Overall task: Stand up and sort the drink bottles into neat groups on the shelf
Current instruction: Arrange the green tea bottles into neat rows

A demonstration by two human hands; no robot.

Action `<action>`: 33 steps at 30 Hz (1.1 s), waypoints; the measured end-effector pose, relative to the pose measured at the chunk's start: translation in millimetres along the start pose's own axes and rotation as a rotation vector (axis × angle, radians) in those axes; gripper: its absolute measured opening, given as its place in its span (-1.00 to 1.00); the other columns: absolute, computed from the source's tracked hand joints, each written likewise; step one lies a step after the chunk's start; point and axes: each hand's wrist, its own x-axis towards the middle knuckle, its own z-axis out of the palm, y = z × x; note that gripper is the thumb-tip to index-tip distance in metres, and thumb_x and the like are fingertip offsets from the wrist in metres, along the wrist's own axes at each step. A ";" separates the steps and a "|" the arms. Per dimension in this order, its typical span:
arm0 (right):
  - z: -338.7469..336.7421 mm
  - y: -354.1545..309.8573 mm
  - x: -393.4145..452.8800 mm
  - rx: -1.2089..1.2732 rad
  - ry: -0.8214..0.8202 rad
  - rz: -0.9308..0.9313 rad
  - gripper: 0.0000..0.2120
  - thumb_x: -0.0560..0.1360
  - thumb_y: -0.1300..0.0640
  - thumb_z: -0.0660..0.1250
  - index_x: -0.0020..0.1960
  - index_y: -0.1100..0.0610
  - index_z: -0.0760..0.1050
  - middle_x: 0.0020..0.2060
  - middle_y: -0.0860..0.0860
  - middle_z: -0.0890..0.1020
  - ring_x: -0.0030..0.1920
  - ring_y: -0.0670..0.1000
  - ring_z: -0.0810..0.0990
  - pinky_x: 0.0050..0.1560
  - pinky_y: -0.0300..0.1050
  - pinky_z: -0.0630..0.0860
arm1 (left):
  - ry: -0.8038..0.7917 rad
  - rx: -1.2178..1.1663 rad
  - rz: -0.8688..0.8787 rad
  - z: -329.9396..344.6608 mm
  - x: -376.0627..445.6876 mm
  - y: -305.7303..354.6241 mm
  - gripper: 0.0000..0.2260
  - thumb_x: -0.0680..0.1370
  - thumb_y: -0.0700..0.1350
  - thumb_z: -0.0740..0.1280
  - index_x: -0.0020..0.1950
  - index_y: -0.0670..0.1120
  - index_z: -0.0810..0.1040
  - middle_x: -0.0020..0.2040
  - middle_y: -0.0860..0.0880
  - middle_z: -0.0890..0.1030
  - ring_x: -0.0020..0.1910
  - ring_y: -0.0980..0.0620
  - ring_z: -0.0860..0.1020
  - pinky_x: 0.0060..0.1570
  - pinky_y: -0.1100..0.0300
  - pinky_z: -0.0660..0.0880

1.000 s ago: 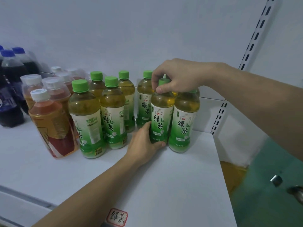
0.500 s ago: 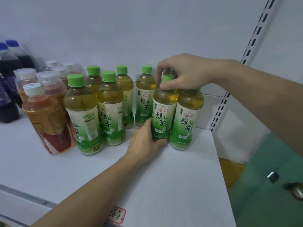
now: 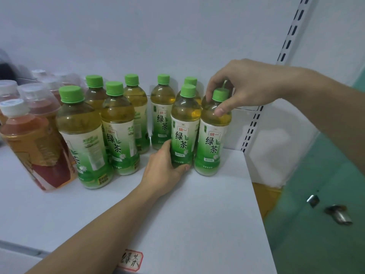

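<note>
- Bottles of green tea stand upright in a loose cluster toward the right end of the white shelf [image 3: 207,210], and both hands work on the two front-right ones.
- The right hand [image 3: 246,84] pinches the shoulder of the rightmost bottle [image 3: 214,135] between thumb and curled fingers, just under its green cap; a twist or pull from so high up could tip the bottle on its narrow base.
- That bottle stands near the shelf's right edge, so a nudge to the right might send it off onto the green floor [image 3: 325,175] below.
- The left hand [image 3: 164,171] wraps the base of the neighbouring bottle [image 3: 184,135], thumb pressed along its front foot, the other fingers hidden behind it; sliding it sideways could knock the bottle just beside it.
- The bottles look smooth and full, so a light pinch may slip.
- An orange-red tea bottle [image 3: 33,147] at the left leans, tilted against its neighbours; a jolt through the row could topple it.
</note>
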 end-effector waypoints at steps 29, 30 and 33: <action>52.0 -135.7 108.6 0.079 0.227 -0.172 -0.64 0.57 -0.19 0.35 0.23 0.03 0.52 -0.04 -0.11 0.50 -0.01 0.00 0.45 -0.06 -0.18 0.28 | -0.124 0.318 0.154 -84.3 -84.2 -36.1 -0.62 0.55 0.05 0.34 0.34 -0.03 0.54 0.36 0.07 0.51 0.30 0.08 0.50 0.32 0.24 0.39; 50.0 -133.8 107.2 0.110 0.232 -0.159 -0.67 0.55 -0.19 0.37 0.18 0.01 0.54 -0.06 -0.12 0.50 -0.01 0.00 0.47 -0.06 -0.18 0.29 | -0.091 0.291 0.154 -86.1 -87.6 -38.4 -0.64 0.54 0.02 0.34 0.32 -0.01 0.55 0.32 0.08 0.54 0.27 0.10 0.52 0.28 0.31 0.39; 37.8 -126.0 96.6 0.130 0.220 -0.129 -0.70 0.53 -0.15 0.42 0.15 0.01 0.60 -0.03 -0.09 0.56 0.03 -0.01 0.54 -0.03 -0.17 0.35 | 0.066 0.179 0.123 -89.5 -93.3 -37.0 -0.71 0.53 -0.08 0.36 0.25 0.00 0.58 0.16 0.11 0.60 0.11 0.20 0.52 0.07 0.56 0.31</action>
